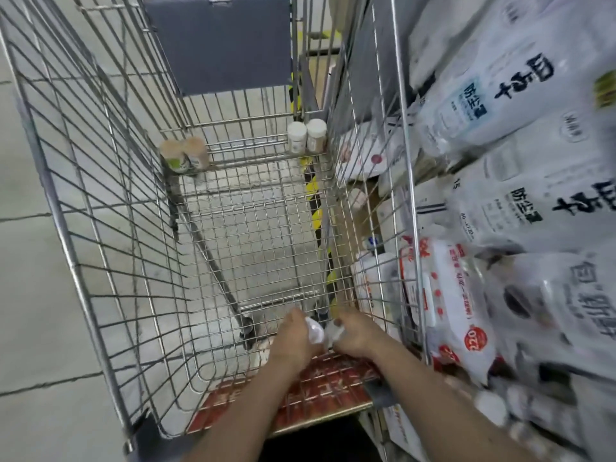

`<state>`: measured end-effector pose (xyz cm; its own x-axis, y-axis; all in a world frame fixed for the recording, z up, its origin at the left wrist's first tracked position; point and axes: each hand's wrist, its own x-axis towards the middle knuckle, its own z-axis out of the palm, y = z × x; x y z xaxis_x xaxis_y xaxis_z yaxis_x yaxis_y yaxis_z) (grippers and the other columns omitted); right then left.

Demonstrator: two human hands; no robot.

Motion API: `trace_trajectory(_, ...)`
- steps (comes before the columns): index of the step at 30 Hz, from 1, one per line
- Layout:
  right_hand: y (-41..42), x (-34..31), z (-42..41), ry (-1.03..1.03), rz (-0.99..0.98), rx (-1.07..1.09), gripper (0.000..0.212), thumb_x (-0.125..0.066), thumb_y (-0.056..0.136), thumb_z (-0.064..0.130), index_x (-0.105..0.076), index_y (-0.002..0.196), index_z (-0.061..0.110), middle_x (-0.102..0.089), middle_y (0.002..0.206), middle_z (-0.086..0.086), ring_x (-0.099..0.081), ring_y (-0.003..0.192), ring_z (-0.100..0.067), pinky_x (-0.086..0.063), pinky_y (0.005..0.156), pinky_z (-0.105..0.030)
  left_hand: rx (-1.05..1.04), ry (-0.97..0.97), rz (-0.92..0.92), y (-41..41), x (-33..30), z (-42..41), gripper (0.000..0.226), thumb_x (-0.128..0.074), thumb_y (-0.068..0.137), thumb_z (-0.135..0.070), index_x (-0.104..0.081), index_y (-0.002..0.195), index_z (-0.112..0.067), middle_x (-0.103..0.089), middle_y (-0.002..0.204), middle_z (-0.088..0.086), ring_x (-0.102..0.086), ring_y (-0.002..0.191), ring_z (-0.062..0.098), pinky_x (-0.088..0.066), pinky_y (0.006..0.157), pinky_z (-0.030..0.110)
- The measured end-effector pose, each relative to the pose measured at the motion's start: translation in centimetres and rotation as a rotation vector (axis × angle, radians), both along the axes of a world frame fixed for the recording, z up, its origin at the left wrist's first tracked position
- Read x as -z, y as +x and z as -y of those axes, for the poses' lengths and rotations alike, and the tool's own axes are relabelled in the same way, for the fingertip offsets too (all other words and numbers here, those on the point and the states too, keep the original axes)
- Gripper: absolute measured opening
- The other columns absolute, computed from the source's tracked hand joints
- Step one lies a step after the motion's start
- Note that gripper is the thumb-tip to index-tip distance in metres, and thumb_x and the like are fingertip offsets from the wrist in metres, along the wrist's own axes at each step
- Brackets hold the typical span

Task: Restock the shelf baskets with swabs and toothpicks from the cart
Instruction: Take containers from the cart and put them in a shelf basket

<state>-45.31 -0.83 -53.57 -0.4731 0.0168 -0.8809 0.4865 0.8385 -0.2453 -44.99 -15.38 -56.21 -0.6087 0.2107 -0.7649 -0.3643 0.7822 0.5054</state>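
Left hand [295,335]: closed around a small white item [315,331], low in the cart [100,228].
Right hand [353,335]: closed around another small white item [334,332], touching the first.
White-lid jars [306,136]: two, stood in the far right corner.
Tan-lid jars [185,155]: two, stood in the far left corner.
Shelf packs [500,161]: stacked beside the cart.

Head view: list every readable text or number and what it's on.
"220": red circle on the wet-wipe pack.
"防尘": blue label on the upper white bag, rotated.
"防尘": again on the bag below, rotated.
"15": same lower bag, near its top edge.
Large black characters on both bags: too rotated to read surely.
Jar labels, red cart panel: blurred, unreadable.
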Motion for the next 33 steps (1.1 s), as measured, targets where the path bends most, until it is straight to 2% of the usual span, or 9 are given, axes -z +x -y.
trace_trajectory(4,0.0,0.4,-0.1,0.019,0.044,0.033,0.032,-0.057,0.090,0.015,-0.059,0.121,0.008,-0.059,0.123,-0.012,-0.056,0.109,-0.026,-0.039,0.080,-0.023,0.006,0.061,0.024,0.0,0.8,0.1,0.060,-0.079,0.072,-0.032,-0.043,0.117,-0.015,-0.054,0.112,0.003,-0.056,0.101,0.021,-0.050,0.084,0.032)
trace_trajectory(9,-0.3,0.2,-0.2,0.043,0.054,0.043,0.038,-0.049,0.093,0.004,-0.056,0.130,0.007,-0.054,0.134,-0.014,-0.052,0.121,-0.026,-0.039,0.096,-0.023,-0.091,0.212,0.033,-0.3,1.1,1.7,0.019,-0.059,0.091,-0.011,-0.056,0.107,-0.020,-0.060,0.103,0.000,-0.057,0.093,0.019,-0.041,0.066,0.014)
trace_trajectory(12,-0.4,0.2,-0.3,0.066,0.054,0.034,0.042,-0.055,0.089,0.003,-0.056,0.131,0.008,-0.055,0.134,-0.014,-0.053,0.121,-0.026,-0.039,0.098,-0.025,-0.139,0.252,0.096,-0.1,1.4,1.9,0.027,-0.063,0.088,-0.006,-0.056,0.099,-0.030,-0.063,0.108,0.002,-0.059,0.094,0.015,-0.044,0.073,0.017)
trace_trajectory(15,-0.6,0.2,-0.4,0.115,0.018,0.009,0.036,-0.052,0.088,0.002,-0.060,0.123,0.006,-0.061,0.123,-0.015,-0.058,0.112,-0.028,-0.044,0.089,-0.027,-0.123,0.255,0.134,0.3,1.4,1.2,0.026,-0.066,0.085,-0.005,-0.057,0.100,-0.025,-0.063,0.112,0.003,-0.060,0.098,0.016,-0.047,0.076,0.019)
trace_trajectory(19,-0.6,0.2,-0.3,0.181,-0.039,-0.083,0.035,-0.047,0.091,0.003,-0.052,0.125,0.004,-0.058,0.123,-0.017,-0.058,0.111,-0.030,-0.046,0.089,-0.032,-0.101,0.237,0.124,0.3,1.6,0.4,0.026,-0.068,0.084,-0.009,-0.054,0.099,-0.026,-0.060,0.114,0.000,-0.060,0.100,0.018,-0.050,0.079,0.026)
trace_trajectory(21,-0.4,0.1,-0.3,0.219,-0.088,-0.135,0.035,-0.044,0.092,-0.001,-0.050,0.127,0.002,-0.052,0.129,-0.018,-0.054,0.116,-0.031,-0.045,0.093,-0.035,-0.082,0.229,0.133,0.3,1.6,0.2,0.025,-0.067,0.085,-0.012,-0.052,0.096,-0.028,-0.059,0.115,0.001,-0.060,0.098,0.019,-0.049,0.076,0.027)
trace_trajectory(25,-0.2,-0.6,-0.3,0.258,-0.143,-0.243,0.045,-0.040,0.092,-0.008,-0.043,0.136,0.002,-0.034,0.142,-0.019,-0.037,0.130,-0.031,-0.040,0.103,-0.037,-0.045,0.201,0.139,0.4,1.6,0.1,0.024,-0.066,0.084,-0.016,-0.052,0.100,-0.028,-0.055,0.118,0.005,-0.058,0.101,0.022,-0.048,0.085,0.031)
trace_trajectory(29,-0.3,-0.9,-0.4,0.265,-0.140,-0.265,0.042,-0.040,0.092,-0.006,-0.044,0.133,0.004,-0.050,0.131,-0.018,-0.053,0.117,-0.031,-0.047,0.092,-0.038,-0.062,0.179,0.165,0.2,1.5,0.2,0.030,-0.064,0.086,-0.020,-0.055,0.114,-0.022,-0.054,0.120,0.006,-0.057,0.102,0.021,-0.046,0.086,0.030)
trace_trajectory(33,-0.4,-1.1,-0.4,0.264,-0.147,-0.293,0.038,-0.043,0.091,-0.007,-0.049,0.127,0.003,-0.054,0.125,-0.016,-0.057,0.112,-0.029,-0.048,0.089,-0.035,-0.111,0.188,0.194,0.0,1.1,0.5,0.030,-0.063,0.088,-0.019,-0.056,0.117,-0.018,-0.058,0.117,0.004,-0.056,0.100,0.018,-0.042,0.082,0.025)
